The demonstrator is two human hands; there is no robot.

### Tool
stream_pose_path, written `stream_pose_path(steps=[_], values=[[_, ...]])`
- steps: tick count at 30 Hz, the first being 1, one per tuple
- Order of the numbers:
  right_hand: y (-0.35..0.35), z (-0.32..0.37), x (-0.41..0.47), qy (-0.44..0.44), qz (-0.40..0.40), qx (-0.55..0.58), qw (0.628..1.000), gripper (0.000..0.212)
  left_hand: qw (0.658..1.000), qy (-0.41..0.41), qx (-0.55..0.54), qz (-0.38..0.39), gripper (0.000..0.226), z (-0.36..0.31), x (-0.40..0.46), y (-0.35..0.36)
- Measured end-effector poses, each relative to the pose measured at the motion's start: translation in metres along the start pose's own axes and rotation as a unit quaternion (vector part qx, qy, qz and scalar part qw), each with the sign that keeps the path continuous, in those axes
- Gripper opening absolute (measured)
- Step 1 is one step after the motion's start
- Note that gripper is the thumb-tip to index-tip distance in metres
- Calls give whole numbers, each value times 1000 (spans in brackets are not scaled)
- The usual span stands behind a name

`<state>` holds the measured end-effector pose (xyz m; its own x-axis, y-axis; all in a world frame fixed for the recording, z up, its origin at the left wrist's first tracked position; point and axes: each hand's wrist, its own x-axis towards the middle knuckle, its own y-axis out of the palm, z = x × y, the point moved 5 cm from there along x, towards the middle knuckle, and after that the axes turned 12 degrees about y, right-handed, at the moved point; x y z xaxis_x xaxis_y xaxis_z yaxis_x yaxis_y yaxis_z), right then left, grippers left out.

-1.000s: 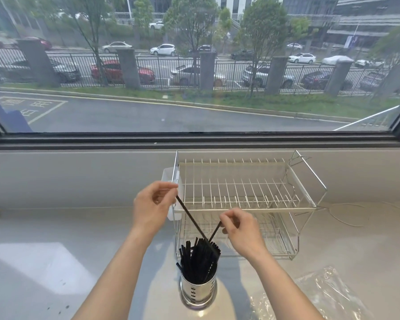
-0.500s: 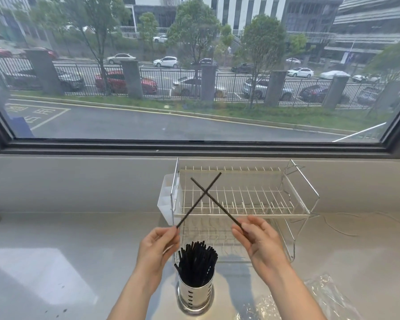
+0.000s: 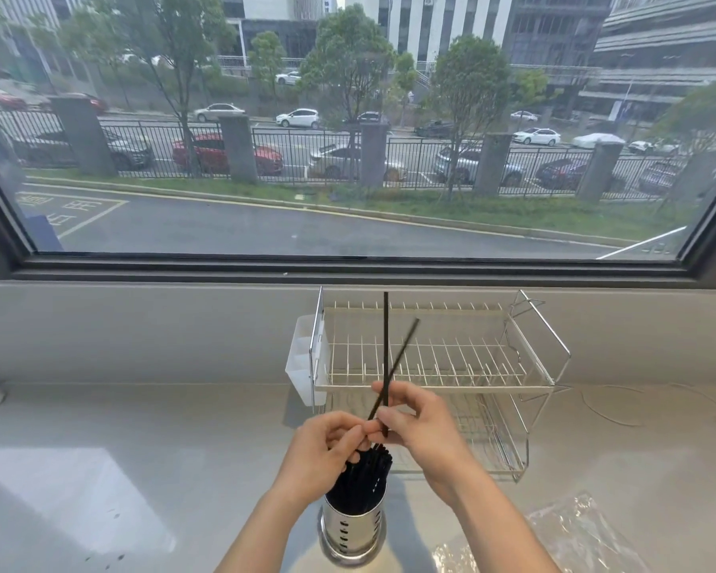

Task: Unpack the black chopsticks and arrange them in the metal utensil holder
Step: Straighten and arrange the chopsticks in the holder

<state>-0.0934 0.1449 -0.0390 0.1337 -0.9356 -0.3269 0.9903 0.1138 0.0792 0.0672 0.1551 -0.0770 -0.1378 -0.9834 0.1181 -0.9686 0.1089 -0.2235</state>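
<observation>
two black chopsticks [image 3: 386, 345] cross above the metal utensil holder [image 3: 353, 531] full of others on the tabletop [image 3: 141, 448], the left hand [image 3: 327, 452] grip pinching the slanted one, the right hand [image 3: 420, 423] grip the upright one, before a wire dish rack [image 3: 472, 366].

Pale table under a wide street-facing window

A broad window [image 3: 348, 138] with a dark frame [image 3: 348, 267] spans the wall, above a plain light-grey sill wall [image 3: 141, 332]. Outside: an asphalt lane, a grass strip, a black railing fence [image 3: 306, 159] between grey stone pillars, parked cars, young trees and tall office blocks. Daylight falls in, laying a bright patch [image 3: 58, 498] on the left of the smooth pale table [image 3: 141, 428]. A thin white cable [image 3: 608, 411] trails at the right.
</observation>
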Motion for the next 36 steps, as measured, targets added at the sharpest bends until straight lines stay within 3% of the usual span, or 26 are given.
stream_pose_path(steps=[6, 8, 11, 15, 20, 24, 26, 32, 36], values=[[5, -1, 5, -5, -31, -72, 997, 12, 985, 16, 161, 65, 11, 0, 2, -2], [4, -5, 10, -17, -62, -115, 991, 11, 981, 34, 187, 34, 14, -7, 7, -11], [9, -14, 16, -42, -91, -190, 977, 9, 990, 63, 86, -95, 38, -29, 20, -35], [20, -35, 21, -38, -97, -224, 969, 11, 992, 103, 31, -68, 69, -59, 44, -38], [26, -47, 21, -38, -123, -289, 949, 17, 975, 146, 168, -11, 36, -65, 55, -30], [23, -53, 22, -17, -102, -295, 950, 14, 970, 144, 193, 21, 41, -47, 50, -21], [20, -52, 23, -21, -101, -290, 952, 23, 962, 151, 228, 28, 42, -38, 50, -20], [-16, -38, 26, -47, -236, -239, 941, 20, 950, 108, 288, 53, 27, -4, 38, -11], [-33, -58, 28, 15, -234, -274, 933, 21, 941, 90, 320, 63, 27, 18, 26, -1]])
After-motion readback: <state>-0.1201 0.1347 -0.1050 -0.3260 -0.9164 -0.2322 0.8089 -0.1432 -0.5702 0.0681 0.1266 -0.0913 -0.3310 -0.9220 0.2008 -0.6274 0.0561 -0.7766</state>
